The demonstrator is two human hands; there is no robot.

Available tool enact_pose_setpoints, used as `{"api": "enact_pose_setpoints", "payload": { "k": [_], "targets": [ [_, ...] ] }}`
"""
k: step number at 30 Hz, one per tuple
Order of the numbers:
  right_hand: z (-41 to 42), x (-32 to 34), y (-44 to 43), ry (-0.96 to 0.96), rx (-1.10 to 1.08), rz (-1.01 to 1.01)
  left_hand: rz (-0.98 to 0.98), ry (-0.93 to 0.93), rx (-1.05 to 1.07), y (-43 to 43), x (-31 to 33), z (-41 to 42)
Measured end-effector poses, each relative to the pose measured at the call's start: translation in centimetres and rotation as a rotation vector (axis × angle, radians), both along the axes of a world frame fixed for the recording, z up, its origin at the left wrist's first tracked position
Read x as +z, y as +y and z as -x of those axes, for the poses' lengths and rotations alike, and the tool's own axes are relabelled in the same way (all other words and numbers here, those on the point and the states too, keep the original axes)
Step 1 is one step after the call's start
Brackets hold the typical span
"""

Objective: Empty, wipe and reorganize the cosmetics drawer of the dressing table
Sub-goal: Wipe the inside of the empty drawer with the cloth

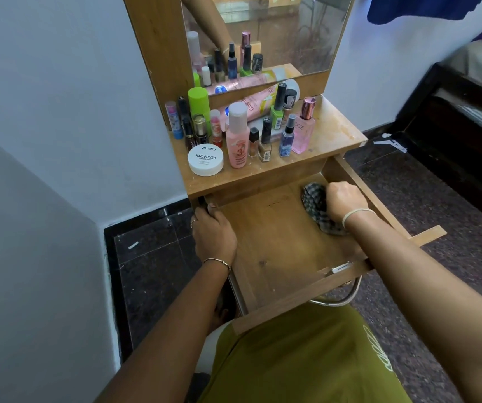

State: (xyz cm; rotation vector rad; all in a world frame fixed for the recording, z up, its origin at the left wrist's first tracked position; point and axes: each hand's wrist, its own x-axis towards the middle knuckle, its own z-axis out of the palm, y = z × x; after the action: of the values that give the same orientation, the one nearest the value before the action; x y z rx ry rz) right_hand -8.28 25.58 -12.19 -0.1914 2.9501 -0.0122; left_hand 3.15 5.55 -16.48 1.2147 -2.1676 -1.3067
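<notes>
step: wiping | right hand (344, 203) grip curled round checked cloth (313, 199) in drawer (269, 242) back-right corner | left hand (215, 237) grip clasps drawer's left wall | risk: hard shove jolts tabletop (335, 132), toppling bottles (237, 138)

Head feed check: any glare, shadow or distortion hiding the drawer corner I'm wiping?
Head view: even, soft light, no glare in the drawer; its back strip under the tabletop is shadowed, yet the cloth in the right hand reads clearly. Head view: wide-angle bends walls and drawer edges; the mirror is hazy, bright streak on top.
</notes>
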Motion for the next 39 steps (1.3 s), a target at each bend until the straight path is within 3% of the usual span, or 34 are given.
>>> {"api": "enact_pose_setpoints", "payload": {
  "k": [4, 11, 17, 22, 30, 34, 39],
  "targets": [
    [2.2, -0.1, -2.2, -0.036, -0.166, 0.110, 0.011, -0.004, -0.001, 0.0, -0.1, 0.0],
    [1.9, -0.4, -4.5, -0.167, -0.246, 0.017, 0.020, 0.000, -0.002, 0.0, -0.2, 0.0],
    [0.4, -1.7, -7.5, -0.171, -0.317, 0.108, 0.010, 0.004, 0.019, 0.1, -0.3, 0.1],
    [-2.6, -4.1, -12.0, -0.092, -0.117, 0.156, 0.001, 0.025, 0.027, 0.0, -0.6, 0.1],
    [-4.9, -3.0, -14.3, -0.210, 0.353, 0.197, -0.020, 0.068, 0.029, -0.3, -1.0, 0.2],
    [-4.2, -2.5, -13.3, -0.304, 0.434, 0.243, -0.019, 0.066, 0.025, -0.3, -0.8, 0.1],
    [-3.5, -0.6, -12.1, -0.367, 0.583, 0.160, -0.022, 0.058, 0.018, -0.2, -0.7, 0.1]
  ]
}}
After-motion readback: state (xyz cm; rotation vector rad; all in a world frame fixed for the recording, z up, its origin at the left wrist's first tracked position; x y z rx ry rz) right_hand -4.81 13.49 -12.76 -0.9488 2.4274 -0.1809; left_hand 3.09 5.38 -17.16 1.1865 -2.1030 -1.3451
